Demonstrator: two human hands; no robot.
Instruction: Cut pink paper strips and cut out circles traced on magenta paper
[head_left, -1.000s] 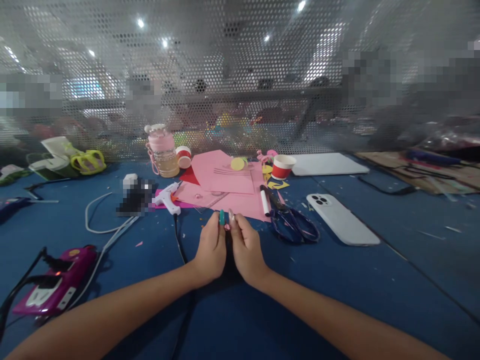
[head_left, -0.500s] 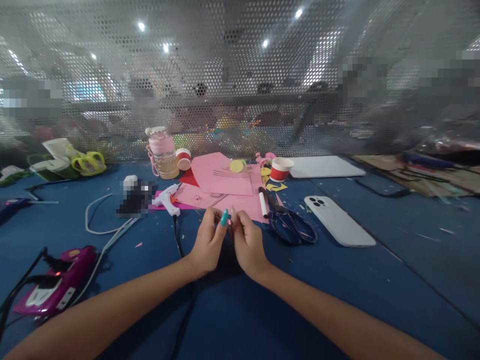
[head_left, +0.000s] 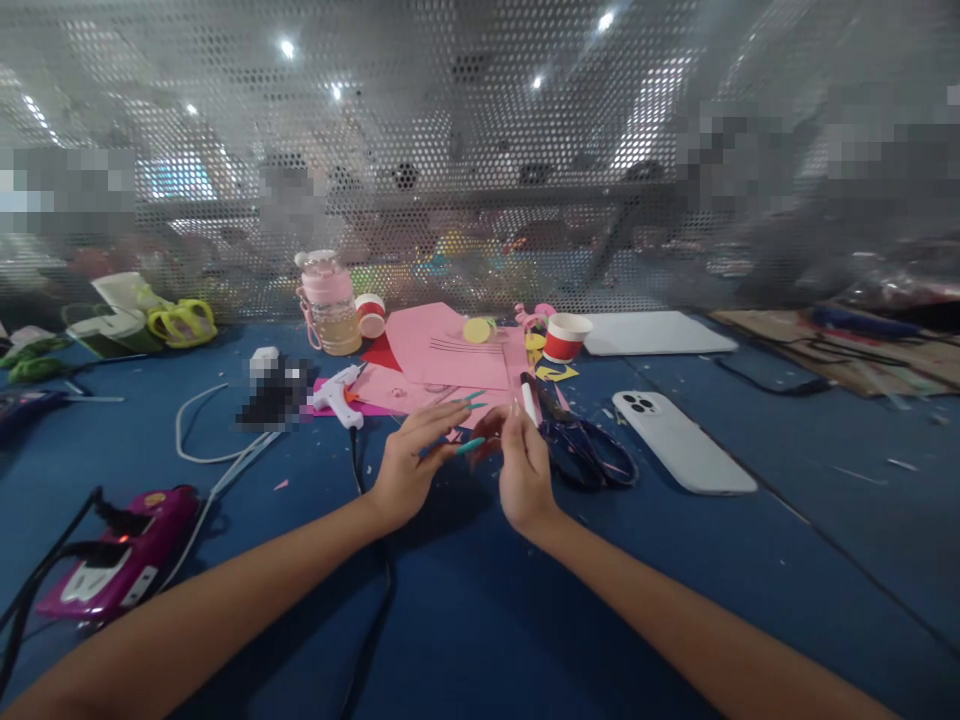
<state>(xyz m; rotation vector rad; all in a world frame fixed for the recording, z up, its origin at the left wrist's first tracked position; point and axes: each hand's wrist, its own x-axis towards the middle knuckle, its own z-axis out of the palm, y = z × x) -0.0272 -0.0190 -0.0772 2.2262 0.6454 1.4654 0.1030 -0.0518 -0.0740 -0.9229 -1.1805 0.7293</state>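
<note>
Hovering, teal-nailed fingers (head_left: pixel 435 418) apart, left hand (head_left: pixel 403 472) is facing right hand (head_left: pixel 527 470), its fingers curved, grip unclear; flat pink paper (head_left: pixel 420 335) is lying on smooth blue worktop (head_left: pixel 457 620).

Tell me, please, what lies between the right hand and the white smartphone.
In the head view, the blue-handled scissors lie between the right hand and the white smartphone.

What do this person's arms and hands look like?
The left hand has long, pointy teal nails. The right hand shows a paler thumbnail, too small to see well. No sleeves, gloves or bracelets show on either arm.
</note>
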